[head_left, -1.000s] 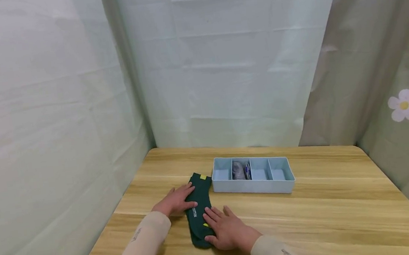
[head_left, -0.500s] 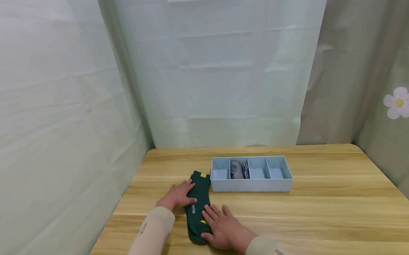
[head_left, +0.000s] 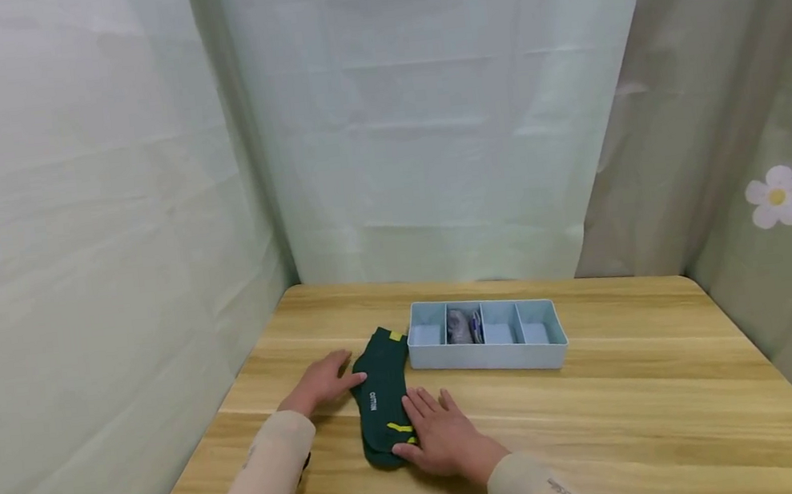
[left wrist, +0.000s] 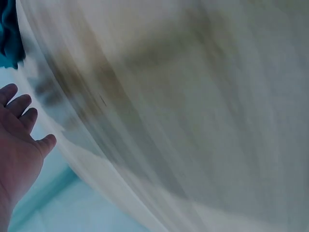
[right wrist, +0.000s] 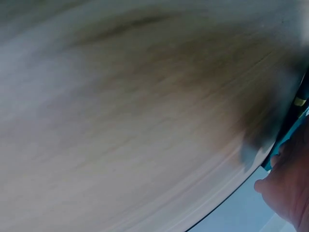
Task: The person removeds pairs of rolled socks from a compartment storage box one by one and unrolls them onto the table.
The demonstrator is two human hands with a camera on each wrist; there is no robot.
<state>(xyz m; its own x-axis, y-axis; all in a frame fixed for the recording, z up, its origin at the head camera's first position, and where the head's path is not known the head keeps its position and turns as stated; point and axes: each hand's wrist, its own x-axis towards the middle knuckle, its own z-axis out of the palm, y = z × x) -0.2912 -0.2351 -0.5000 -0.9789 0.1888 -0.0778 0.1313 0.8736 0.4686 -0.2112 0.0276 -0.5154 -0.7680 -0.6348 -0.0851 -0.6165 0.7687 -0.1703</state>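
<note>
A pair of dark green socks (head_left: 384, 385), with yellow marks and white lettering, lies flat and stacked on the wooden table, the lower one peeking out at the toe. My left hand (head_left: 322, 382) is at their left edge, its thumb tip over the fabric and its fingers loosely extended. In the left wrist view that hand (left wrist: 21, 140) shows spread fingers below a bit of green sock (left wrist: 9, 36). On the opposite side, my right hand (head_left: 445, 435) lies flat with straight fingers along the right edge near the toes, thumb on the socks. The right wrist view catches only part of the hand (right wrist: 289, 179).
A light blue box (head_left: 487, 356) with several compartments stands behind and right of the socks, close to their cuff end. Grey rolled fabric (head_left: 458, 327) and a dark patterned item sit in its second compartment from the left. Pale curtains (head_left: 430, 155) hang around the table (head_left: 672, 395).
My left hand has slid left off the top of the socks to their edge. The right hand has shifted slightly right, uncovering more of the yellow marks at the toes.
</note>
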